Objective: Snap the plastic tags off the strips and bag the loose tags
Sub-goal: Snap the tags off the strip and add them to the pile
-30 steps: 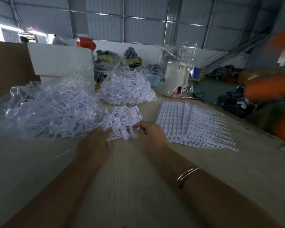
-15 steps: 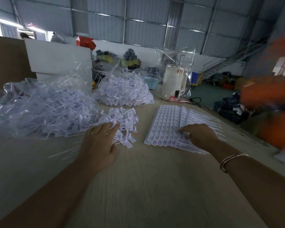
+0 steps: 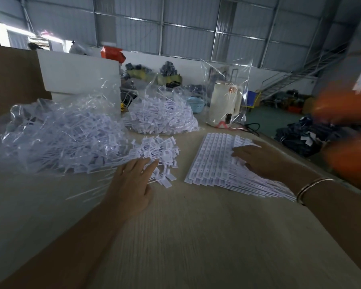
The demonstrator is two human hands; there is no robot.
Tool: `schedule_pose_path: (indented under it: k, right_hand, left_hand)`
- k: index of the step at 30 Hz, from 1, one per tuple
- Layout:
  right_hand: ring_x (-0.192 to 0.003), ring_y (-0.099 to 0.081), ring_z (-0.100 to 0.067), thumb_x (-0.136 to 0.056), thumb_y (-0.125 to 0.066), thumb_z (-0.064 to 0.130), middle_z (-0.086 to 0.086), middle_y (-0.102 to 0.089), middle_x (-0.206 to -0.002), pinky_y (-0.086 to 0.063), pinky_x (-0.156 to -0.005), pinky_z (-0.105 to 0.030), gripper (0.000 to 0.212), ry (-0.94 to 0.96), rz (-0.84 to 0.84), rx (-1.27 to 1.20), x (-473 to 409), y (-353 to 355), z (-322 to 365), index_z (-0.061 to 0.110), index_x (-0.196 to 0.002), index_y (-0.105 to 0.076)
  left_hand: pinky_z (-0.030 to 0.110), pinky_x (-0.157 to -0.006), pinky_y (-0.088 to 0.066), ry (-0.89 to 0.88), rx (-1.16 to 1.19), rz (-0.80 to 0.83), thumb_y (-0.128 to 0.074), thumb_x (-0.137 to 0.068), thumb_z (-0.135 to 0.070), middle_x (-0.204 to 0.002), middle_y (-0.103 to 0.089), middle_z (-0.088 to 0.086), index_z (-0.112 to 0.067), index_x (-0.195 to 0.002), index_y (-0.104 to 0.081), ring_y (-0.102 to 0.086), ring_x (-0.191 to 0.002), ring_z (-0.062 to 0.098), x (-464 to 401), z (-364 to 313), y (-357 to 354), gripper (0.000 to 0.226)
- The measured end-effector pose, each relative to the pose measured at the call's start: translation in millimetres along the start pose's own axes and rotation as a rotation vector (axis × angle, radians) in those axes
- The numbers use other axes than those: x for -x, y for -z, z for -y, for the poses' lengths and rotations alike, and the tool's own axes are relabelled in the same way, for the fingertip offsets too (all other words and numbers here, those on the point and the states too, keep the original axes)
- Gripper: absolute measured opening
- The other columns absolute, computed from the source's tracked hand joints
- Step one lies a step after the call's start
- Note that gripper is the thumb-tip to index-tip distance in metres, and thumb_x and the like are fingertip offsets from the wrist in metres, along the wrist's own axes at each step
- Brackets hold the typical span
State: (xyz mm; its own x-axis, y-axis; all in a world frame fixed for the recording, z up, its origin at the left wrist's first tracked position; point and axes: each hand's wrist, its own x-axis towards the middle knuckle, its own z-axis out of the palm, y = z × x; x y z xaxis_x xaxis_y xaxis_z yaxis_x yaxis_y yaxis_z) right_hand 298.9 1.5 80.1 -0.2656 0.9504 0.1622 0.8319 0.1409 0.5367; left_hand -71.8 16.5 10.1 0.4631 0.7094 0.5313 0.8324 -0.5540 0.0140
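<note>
1. Left hand (image 3: 131,184) rests flat-fingered on the loose tags (image 3: 156,151); right hand (image 3: 256,157) lies spread on the strips (image 3: 213,157), mid-counter (image 3: 196,236).
2. Strips look light, thin and brittle: best gripped along the tag-head edge.
3. Open bag (image 3: 56,132) lies left.

A corrugated metal wall (image 3: 196,28) with steel framing closes the back; a metal staircase (image 3: 290,80) climbs at right; daylight enters through a window (image 3: 19,38) at left; the floor (image 3: 269,119) looks green.
</note>
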Motion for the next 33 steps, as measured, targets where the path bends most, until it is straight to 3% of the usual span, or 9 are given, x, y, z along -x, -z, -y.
schedule_pose_path:
  k: [3, 8, 12, 16, 19, 25, 29, 31, 33]
  right_hand:
    - [-0.136, -0.032, -0.010, -0.101, -0.035, 0.026, 0.012, -0.035, -0.148, -0.018, -0.115, -0.031, 0.048, -0.033, 0.035, -0.031, -1.9, 5.7, -0.1, 0.034, -0.146, -0.022]
    - [-0.124, -0.044, -0.004, -0.098, -0.040, 0.028, 0.016, -0.049, -0.135, -0.015, -0.112, -0.028, 0.033, -0.015, -0.036, -0.066, -2.7, 8.3, 0.6, 0.033, -0.130, -0.045]
    - [-0.107, -0.054, -0.016, -0.091, -0.047, 0.026, 0.005, -0.053, -0.123, -0.034, -0.099, -0.034, 0.029, 0.003, 0.017, 0.088, -6.5, 19.3, -10.9, 0.024, -0.120, -0.047]
    - [-0.089, -0.060, -0.026, -0.076, -0.063, -0.002, -0.006, -0.065, -0.103, -0.036, -0.091, -0.041, 0.031, -0.003, -0.193, 0.155, -14.8, 36.0, -18.2, 0.020, -0.097, -0.062]
    - [-0.106, -0.057, -0.028, -0.079, -0.061, -0.001, -0.009, -0.059, -0.117, -0.022, -0.109, -0.050, 0.043, -0.083, -0.207, 0.210, -17.0, 45.5, -20.9, 0.025, -0.114, -0.061]
    - [-0.084, -0.058, -0.034, -0.078, -0.063, 0.004, -0.017, -0.052, -0.090, -0.025, -0.106, -0.059, 0.039, -0.032, -0.562, 0.125, -20.1, 87.6, 9.5, 0.016, -0.115, -0.064]
    - [-0.077, -0.054, -0.030, -0.077, -0.065, 0.003, -0.015, -0.055, -0.087, -0.047, -0.078, -0.042, 0.042, 0.112, -0.646, 0.093, -30.1, 107.4, 44.1, 0.020, -0.116, -0.064]
    - [-0.069, -0.044, -0.020, -0.082, -0.060, 0.008, -0.010, -0.054, -0.079, -0.035, -0.063, -0.029, 0.036, 0.221, -0.606, 0.018, -37.3, 108.9, 60.6, 0.023, -0.114, -0.065]
    - [-0.069, -0.035, -0.015, -0.085, -0.060, 0.008, -0.003, -0.047, -0.076, -0.026, -0.061, -0.026, 0.035, 0.243, -0.520, -0.062, -43.2, 105.0, 74.1, 0.027, -0.115, -0.065]
  left_hand:
    - [0.040, -0.105, -0.027, 0.007, -0.001, 0.001, -0.056, -0.080, -0.018, -0.144, -0.041, 0.001, -0.021, -0.143, -0.036, -0.035, -0.133, 0.022, 0.0, 0.6, -0.7, 0.066]
    - [0.039, -0.106, -0.025, 0.003, -0.007, 0.017, -0.053, -0.082, -0.020, -0.146, -0.037, -0.001, -0.023, -0.145, -0.031, -0.030, -0.135, 0.020, 0.2, 1.3, -1.5, 0.067]
    - [0.037, -0.108, -0.021, 0.000, -0.031, 0.030, -0.049, -0.085, -0.024, -0.148, -0.032, -0.003, -0.025, -0.147, -0.025, -0.025, -0.137, 0.018, -1.0, 2.7, -3.6, 0.066]
    - [0.039, -0.109, -0.023, -0.017, -0.027, 0.028, -0.052, -0.084, -0.022, -0.147, -0.034, 0.000, -0.023, -0.146, -0.029, -0.027, -0.137, 0.020, -1.9, 1.2, -2.4, 0.066]
    - [0.042, -0.107, -0.027, -0.026, -0.017, 0.012, -0.056, -0.081, -0.017, -0.144, -0.040, 0.003, -0.020, -0.142, -0.037, -0.033, -0.134, 0.024, -0.7, -0.4, -0.2, 0.064]
    - [0.045, -0.093, -0.040, -0.062, 0.060, -0.145, -0.048, -0.082, -0.017, -0.128, -0.056, 0.004, -0.016, -0.124, -0.059, -0.050, -0.120, 0.028, -3.2, -10.5, 11.1, 0.044]
    - [0.038, -0.090, -0.035, -0.111, 0.141, -0.195, -0.032, -0.088, -0.028, -0.121, -0.060, -0.003, -0.021, -0.115, -0.065, -0.050, -0.116, 0.019, -0.6, -17.7, 12.8, 0.042]
    - [0.034, -0.089, -0.028, -0.071, 0.220, -0.208, -0.028, -0.090, -0.031, -0.121, -0.059, -0.007, -0.023, -0.114, -0.065, -0.043, -0.116, 0.012, -0.2, -20.2, 13.8, 0.044]
    - [0.031, -0.089, -0.024, -0.049, 0.250, -0.200, -0.024, -0.090, -0.035, -0.123, -0.058, -0.009, -0.025, -0.116, -0.064, -0.041, -0.118, 0.010, -0.5, -20.6, 13.4, 0.049]
